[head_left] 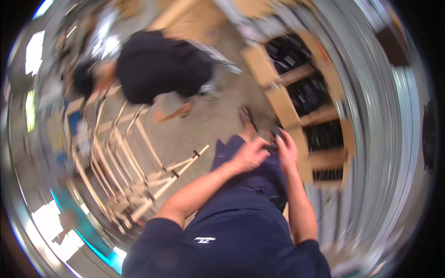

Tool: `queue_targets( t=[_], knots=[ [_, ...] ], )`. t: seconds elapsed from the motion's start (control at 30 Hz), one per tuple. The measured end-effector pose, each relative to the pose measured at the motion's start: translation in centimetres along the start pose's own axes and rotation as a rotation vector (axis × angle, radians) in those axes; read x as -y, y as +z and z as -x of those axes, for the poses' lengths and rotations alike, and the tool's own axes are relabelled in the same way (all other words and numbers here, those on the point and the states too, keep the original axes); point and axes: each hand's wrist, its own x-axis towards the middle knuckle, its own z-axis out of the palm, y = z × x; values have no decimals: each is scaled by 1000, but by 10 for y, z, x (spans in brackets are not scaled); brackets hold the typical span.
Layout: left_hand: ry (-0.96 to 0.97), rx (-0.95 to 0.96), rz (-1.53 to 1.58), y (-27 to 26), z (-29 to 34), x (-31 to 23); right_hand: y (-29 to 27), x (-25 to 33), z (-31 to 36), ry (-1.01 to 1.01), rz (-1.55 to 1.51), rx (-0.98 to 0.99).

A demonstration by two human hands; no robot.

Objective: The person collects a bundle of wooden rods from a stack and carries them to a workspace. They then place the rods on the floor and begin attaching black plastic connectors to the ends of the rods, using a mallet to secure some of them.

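In front of my thighs, my left hand (pixel 252 154) is closed on a small black piece (pixel 270 148) that pokes out past its fingertips. Close beside it, my right hand (pixel 288 149) has its fingers around another small black part (pixel 276 131). Motion smears both parts, so their exact kind is unclear. Just to the right of my hands stand open cardboard boxes (pixel 283 110) filled with black parts (pixel 307 94).
Light slender bars with black joints form a frame (pixel 134 185) at the left. A co-worker in a black shirt (pixel 160 67) bends over beyond it. Long grey metal profiles (pixel 371 116) run along the right, past the boxes. Grey floor (pixel 185 132) shows between.
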Motion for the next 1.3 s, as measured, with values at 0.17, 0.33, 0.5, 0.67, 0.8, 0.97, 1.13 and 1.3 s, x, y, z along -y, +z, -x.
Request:
queue_targets(
  t=[0.17,0.33,0.5,0.67,0.8,0.97,1.13,1.3],
  knots=[
    [124,-235,599,20,62,72,43,25,28,-128,436,424],
    [131,-436,739,38,139,118,113,11,45,-390,928,840],
    [84,-710,912,46,253,148,221,-18,119,-359,1116,1194],
    [215,-979,1170,96,333,215,304,-80,217,-242,1418,1519],
    [410,-1177,1584,118,395,223,363,-110,252,13,1419,1901],
    [848,-1398,1788,114,461,185,455,-129,326,-425,1161,2547],
    [1054,-1679,1919,108,464,162,498,-176,361,-386,1038,3025],
    [1221,-1854,1809,137,475,153,502,-218,417,128,1078,3240]
  ],
)
